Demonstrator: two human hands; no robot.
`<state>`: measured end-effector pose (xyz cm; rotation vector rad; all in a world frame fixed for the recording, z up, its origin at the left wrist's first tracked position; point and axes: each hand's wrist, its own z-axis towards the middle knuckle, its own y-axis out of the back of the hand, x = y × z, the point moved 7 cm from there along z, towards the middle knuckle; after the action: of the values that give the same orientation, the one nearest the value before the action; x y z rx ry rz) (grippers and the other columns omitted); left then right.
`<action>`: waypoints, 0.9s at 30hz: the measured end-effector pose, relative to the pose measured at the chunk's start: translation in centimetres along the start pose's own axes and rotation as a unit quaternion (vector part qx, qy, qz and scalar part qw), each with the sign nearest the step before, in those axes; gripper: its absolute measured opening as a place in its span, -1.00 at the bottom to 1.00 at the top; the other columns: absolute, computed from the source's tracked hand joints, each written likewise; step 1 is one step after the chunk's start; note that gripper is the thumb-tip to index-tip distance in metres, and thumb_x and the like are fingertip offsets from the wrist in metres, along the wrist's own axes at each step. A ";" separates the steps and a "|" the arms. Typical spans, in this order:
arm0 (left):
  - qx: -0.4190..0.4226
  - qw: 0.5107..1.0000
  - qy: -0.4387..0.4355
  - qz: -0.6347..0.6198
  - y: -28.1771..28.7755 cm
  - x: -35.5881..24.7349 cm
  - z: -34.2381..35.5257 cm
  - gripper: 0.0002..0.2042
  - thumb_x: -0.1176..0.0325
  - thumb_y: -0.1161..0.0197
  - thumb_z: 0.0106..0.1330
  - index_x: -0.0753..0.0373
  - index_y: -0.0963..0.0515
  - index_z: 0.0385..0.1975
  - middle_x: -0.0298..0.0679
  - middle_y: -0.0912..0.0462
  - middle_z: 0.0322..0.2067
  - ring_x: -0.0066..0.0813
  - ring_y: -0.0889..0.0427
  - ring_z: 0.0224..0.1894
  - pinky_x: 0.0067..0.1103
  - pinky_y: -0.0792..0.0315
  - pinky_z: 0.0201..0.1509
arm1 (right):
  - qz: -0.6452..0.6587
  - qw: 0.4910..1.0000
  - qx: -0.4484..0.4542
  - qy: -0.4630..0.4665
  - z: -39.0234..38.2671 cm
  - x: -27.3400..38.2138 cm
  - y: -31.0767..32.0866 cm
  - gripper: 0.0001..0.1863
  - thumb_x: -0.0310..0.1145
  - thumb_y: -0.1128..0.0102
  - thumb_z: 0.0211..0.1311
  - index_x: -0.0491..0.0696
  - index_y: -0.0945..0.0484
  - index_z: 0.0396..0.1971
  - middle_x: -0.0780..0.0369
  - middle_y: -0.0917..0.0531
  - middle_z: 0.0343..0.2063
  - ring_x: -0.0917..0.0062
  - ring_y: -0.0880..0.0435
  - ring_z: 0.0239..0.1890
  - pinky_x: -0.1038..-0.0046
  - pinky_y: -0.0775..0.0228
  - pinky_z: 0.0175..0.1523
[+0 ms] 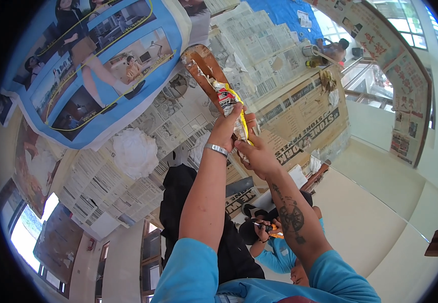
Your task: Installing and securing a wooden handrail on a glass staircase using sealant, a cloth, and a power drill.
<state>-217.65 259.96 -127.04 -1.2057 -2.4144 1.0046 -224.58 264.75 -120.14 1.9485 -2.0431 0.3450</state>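
Observation:
Both hands are together near the middle of the view, closed around a crumpled plastic packet (227, 97) in yellow, red and white. My left hand (224, 129), with a metal band at the wrist, wraps the packet's middle. Just below and to the right, my right hand (257, 155) grips its lower end. Beyond the packet's upper end lies a long brown wooden piece (204, 64) with a rounded far end. White bits and smears show along it. Whether the left hand also touches the wood is hidden by the fingers and packet.
Newspaper (259, 45) and a printed cardboard sheet (300, 113) cover the work surface. A crumpled white sheet (134, 152) lies left of my arms, below a large blue poster (92, 65). A person in a blue shirt (279, 252) is close by at lower right; another person (334, 50) is farther off.

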 end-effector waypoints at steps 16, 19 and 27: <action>-0.065 0.997 0.038 -0.019 -1.8 -1.4 3.3 -0.61 0.13 -0.21 0.22 -0.05 -0.21 -0.78 -0.52 -0.20 -0.87 -0.63 -0.21 -0.86 -0.55 -0.26 -0.68 | -0.161 0.982 -0.044 0.090 -0.1 4.2 0.0 -0.73 -0.32 -0.10 0.19 -0.19 -0.50 -0.20 0.33 -0.49 -0.52 0.67 -0.39 -0.46 0.55 -0.24 -0.38; -0.092 0.995 0.030 -0.025 -1.7 -1.7 3.7 -0.62 0.17 -0.19 0.21 -0.05 -0.19 -0.79 -0.52 -0.17 -0.88 -0.64 -0.17 -0.87 -0.56 -0.21 -0.71 | -0.184 0.976 -0.060 0.098 0.0 4.6 -0.1 -0.72 -0.33 -0.08 0.18 -0.19 -0.49 -0.18 0.32 -0.50 -0.51 0.67 -0.40 -0.48 0.55 -0.25 -0.41; -0.070 0.994 0.053 -0.068 -1.6 -1.2 3.6 -0.60 0.20 -0.18 0.20 -0.05 -0.12 -0.78 -0.54 -0.09 -0.89 -0.65 -0.08 -0.88 -0.57 -0.21 -0.70 | -0.241 0.966 -0.067 0.060 -0.2 5.1 -0.3 -0.69 -0.36 -0.06 0.15 -0.21 -0.48 -0.14 0.26 -0.54 -0.48 0.64 -0.47 -0.48 0.52 -0.31 -0.39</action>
<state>-219.65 256.68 -128.48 -1.0894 -2.4789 0.7257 -224.45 260.10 -118.08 2.1921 -1.4150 0.1986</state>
